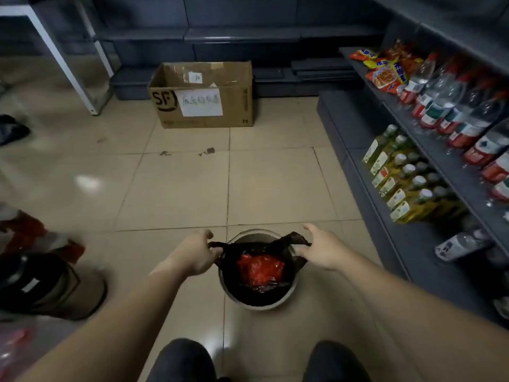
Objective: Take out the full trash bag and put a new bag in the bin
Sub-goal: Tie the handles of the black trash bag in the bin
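A small round metal bin (286, 299) stands on the tiled floor just in front of my knees. Inside it sits a black trash bag (256, 292) with red plastic waste (260, 268) showing at its mouth. My left hand (197, 253) pinches the bag's left handle at the bin's left rim. My right hand (321, 249) grips the bag's right handle at the right rim. Both handles are pulled outward and slightly up. No new bag is in sight.
An open cardboard box (202, 96) with a paper label stands farther ahead on the floor. Dark shelves (429, 150) along the right hold water bottles, oil bottles and snack packs. A dark bin or bag (41, 285) and red items lie at the left.
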{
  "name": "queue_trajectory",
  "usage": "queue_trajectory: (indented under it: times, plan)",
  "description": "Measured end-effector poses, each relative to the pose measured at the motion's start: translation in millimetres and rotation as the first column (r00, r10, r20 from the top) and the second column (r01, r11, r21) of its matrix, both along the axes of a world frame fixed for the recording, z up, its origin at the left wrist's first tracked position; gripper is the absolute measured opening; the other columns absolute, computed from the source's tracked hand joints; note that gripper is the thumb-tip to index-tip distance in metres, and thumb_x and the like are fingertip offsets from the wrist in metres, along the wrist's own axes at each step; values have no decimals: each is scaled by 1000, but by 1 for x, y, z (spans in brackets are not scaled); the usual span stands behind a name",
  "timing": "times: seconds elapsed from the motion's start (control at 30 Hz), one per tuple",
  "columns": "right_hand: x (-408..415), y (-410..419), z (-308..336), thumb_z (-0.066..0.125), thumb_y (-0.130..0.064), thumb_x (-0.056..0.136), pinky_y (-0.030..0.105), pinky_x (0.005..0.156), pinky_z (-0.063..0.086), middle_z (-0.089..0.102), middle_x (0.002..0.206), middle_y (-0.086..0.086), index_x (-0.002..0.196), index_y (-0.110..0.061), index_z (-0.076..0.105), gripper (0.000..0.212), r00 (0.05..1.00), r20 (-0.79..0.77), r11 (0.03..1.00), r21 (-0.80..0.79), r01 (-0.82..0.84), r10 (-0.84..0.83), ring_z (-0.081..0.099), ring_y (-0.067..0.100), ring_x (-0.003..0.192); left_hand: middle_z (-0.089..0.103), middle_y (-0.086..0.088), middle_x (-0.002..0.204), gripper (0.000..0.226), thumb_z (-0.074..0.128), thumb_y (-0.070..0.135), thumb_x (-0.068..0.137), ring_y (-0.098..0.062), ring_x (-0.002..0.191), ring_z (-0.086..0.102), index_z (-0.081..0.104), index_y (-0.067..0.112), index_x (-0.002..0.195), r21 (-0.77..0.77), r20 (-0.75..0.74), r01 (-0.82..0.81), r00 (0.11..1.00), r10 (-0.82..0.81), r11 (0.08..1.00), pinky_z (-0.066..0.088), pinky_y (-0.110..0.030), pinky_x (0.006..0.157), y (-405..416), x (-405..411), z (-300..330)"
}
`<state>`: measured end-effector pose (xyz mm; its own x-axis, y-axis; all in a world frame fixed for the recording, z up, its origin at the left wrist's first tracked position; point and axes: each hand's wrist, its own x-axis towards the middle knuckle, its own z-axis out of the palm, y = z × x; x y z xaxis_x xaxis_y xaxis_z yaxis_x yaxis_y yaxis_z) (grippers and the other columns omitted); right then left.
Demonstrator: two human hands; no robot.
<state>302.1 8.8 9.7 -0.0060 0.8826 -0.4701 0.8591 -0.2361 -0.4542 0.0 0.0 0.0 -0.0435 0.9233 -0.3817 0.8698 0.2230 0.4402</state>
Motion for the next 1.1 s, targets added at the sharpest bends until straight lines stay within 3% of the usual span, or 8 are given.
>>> queue_trajectory:
  times: [0.27, 0.47, 0.57, 0.77, 0.87, 0.93, 1.0, 1.1]
  plan:
    - [7, 7, -90, 69, -39, 86, 39, 114, 35, 39, 155, 10, 155, -17, 22, 86, 999, 3, 995, 88, 39, -39, 38, 28, 140, 46, -21, 145, 71, 65, 31, 88, -33, 131, 46, 35, 3, 147, 75, 26, -110, 994, 108, 991, 39, -34, 102, 6, -2, -91]
    - [12, 11, -113, 67, -26, 88, 29, 86, 50, 67, 107, 2, 133, -22, 55, 47, 994, -70, 973, 209, 99, -86, 63, 21, 98, 66, -17, 123, 65, 68, 24, 88, -34, 116, 60, 40, 5, 143, 119, 86, -212, 976, 202, 970, 39, -26, 81, 10, -2, -113]
    - [15, 15, -113, 67, -18, 88, 25, 81, 48, 72, 104, 3, 118, -20, 68, 30, 995, -83, 959, 273, 81, -61, 65, 22, 97, 72, -16, 109, 50, 66, 18, 87, -33, 105, 64, 51, 5, 133, 145, 62, -207, 978, 200, 967, 41, -26, 75, 13, -2, -112]
    - [21, 20, -106, 74, -19, 84, 24, 84, 50, 74, 107, -2, 113, -23, 73, 29, 961, -273, 931, 342, 128, -31, 67, 13, 97, 63, 12, 70, 30, 66, 19, 85, 3, 61, 53, 66, 12, 115, 268, 83, -204, 978, 189, 941, 36, -11, 50, 20, 3, -107]
    - [39, 14, -116, 84, -25, 77, 16, 85, 46, 60, 129, -7, 140, -26, 50, 71, 863, -504, 963, 215, 160, -31, 60, 2, 106, 66, -1, 99, 72, 81, 34, 71, -12, 82, 62, 52, 15, 134, 259, 185, -234, 964, 190, 937, 46, -20, 68, 18, -5, -117]
    - [53, 11, -129, 86, -33, 73, 24, 99, 39, 41, 141, -13, 151, -31, 29, 97, 845, -533, 987, 110, 120, -44, 47, 6, 124, 54, -10, 131, 104, 90, 38, 61, -24, 112, 58, 36, 20, 148, 184, 300, -278, 929, 215, 943, 49, -33, 90, 16, -16, -127]
    - [60, 10, -145, 89, -42, 67, 35, 112, 26, 30, 146, -15, 154, -36, 18, 112, 858, -513, 999, 38, 34, -10, 27, 8, 138, 40, -9, 151, 123, 94, 38, 55, -26, 135, 42, 24, 25, 154, 110, 377, -297, 895, 237, 948, 41, -39, 107, 14, -29, -139]
    - [48, 19, -162, 94, -41, 59, 32, 116, 21, 31, 150, -15, 154, -36, 20, 121, 813, -582, 999, 32, -22, 36, 25, 8, 141, 28, -3, 160, 133, 93, 49, 50, -20, 145, 28, 17, 26, 157, 35, 387, -197, 907, 168, 980, 29, -36, 115, 13, -39, -159]
